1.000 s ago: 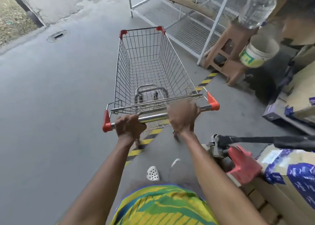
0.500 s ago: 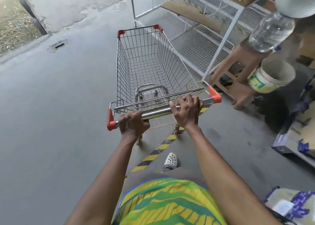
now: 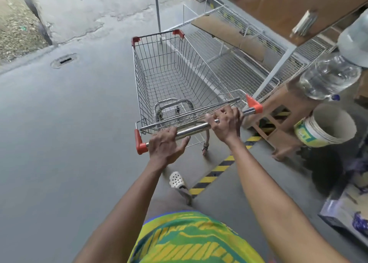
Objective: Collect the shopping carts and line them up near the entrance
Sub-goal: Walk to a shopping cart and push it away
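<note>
The left hand rests on the chrome handle bar of the shopping cart near its left end, fingers draped over the top of the bar and loosely spread, thumb reaching out along the underside rather than clamped tight. The right hand sits further along the same bar toward its right end, fingers curled over the bar in a firmer wrap. Orange plastic caps mark both ends of the handle, the left cap just beside the left hand and the right cap a little beyond the right hand. The cart is a wire basket with nothing in it, its child seat flap folded against the rear, two red corner guards on its far rim, and it stands on the grey concrete floor, angled slightly to the left. A yellow-and-black striped line runs across the floor under the cart's rear right wheel and past a white perforated clog on the person's foot. To the cart's right stand a white wire rack, a brown plastic stool and an open white bucket lying tilted against it. A clear water bottle appears large at the right edge. A drain cover lies in the floor far to the left.
</note>
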`<action>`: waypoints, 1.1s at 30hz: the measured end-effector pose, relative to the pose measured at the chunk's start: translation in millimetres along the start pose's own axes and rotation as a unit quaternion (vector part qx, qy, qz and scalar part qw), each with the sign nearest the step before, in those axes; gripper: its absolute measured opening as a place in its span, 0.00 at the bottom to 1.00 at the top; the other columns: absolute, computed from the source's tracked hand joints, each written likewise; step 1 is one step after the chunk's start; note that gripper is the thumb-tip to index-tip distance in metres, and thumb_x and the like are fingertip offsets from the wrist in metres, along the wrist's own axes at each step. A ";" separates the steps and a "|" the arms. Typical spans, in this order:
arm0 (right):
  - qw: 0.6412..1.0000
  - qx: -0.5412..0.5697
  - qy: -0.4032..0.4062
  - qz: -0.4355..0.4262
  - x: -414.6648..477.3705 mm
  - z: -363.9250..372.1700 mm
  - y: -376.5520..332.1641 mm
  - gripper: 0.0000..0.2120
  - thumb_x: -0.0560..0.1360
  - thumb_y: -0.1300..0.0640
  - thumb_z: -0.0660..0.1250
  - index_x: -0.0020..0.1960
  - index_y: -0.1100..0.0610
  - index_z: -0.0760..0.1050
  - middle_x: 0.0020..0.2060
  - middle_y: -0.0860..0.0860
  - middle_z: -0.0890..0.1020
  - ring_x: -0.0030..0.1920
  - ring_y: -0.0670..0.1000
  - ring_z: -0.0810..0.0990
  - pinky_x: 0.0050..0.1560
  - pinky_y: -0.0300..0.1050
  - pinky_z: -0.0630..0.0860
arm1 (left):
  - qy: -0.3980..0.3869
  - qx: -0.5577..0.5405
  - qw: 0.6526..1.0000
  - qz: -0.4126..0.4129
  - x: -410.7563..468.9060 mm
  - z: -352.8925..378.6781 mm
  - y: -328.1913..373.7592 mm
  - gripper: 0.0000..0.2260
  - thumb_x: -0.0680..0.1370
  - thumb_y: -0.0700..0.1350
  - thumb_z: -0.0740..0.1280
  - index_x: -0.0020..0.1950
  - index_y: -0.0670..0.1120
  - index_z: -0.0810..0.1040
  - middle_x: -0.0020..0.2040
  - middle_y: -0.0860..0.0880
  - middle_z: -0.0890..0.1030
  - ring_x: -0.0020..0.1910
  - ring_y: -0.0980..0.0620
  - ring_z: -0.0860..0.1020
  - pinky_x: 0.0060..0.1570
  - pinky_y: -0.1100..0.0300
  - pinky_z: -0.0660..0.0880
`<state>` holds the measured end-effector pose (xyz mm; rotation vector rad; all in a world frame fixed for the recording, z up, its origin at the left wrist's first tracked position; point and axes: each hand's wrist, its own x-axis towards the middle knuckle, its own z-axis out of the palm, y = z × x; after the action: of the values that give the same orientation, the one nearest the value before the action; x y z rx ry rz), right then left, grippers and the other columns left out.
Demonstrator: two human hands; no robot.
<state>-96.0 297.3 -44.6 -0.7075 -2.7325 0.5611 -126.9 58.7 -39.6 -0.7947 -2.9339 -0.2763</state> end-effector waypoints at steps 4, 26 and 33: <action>0.999 -0.011 -0.012 0.050 67.8 5.1 4.4 0.17 0.76 0.36 0.66 0.40 0.48 0.79 0.53 0.48 0.70 0.60 0.52 0.66 0.72 0.54 0.55 | 0.024 -0.001 1.000 0.001 58.0 12.7 15.8 0.22 0.78 0.68 0.60 0.45 0.49 0.73 0.38 0.49 0.79 0.34 0.47 0.76 0.36 0.57 0.61; 0.993 -0.005 -0.107 -0.055 338.4 31.6 56.2 0.20 0.77 0.32 0.61 0.47 0.48 0.77 0.68 0.52 0.70 0.72 0.59 0.64 0.78 0.66 0.48 | 0.017 0.033 0.993 -0.116 287.0 53.5 73.4 0.28 0.79 0.71 0.53 0.53 0.48 0.75 0.42 0.49 0.78 0.38 0.47 0.76 0.40 0.54 0.68; 0.990 -0.005 -0.103 -0.095 391.3 37.4 73.8 0.17 0.77 0.34 0.63 0.47 0.48 0.78 0.65 0.52 0.71 0.71 0.58 0.65 0.78 0.64 0.48 | 0.036 0.031 0.983 -0.176 322.1 64.3 102.3 0.25 0.79 0.69 0.56 0.51 0.48 0.75 0.44 0.49 0.78 0.44 0.46 0.76 0.46 0.51 0.70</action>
<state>-410.0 545.0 -49.6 -0.4028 -2.9528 0.6070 -354.6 316.5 -44.4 -0.2467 -2.9801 -0.2288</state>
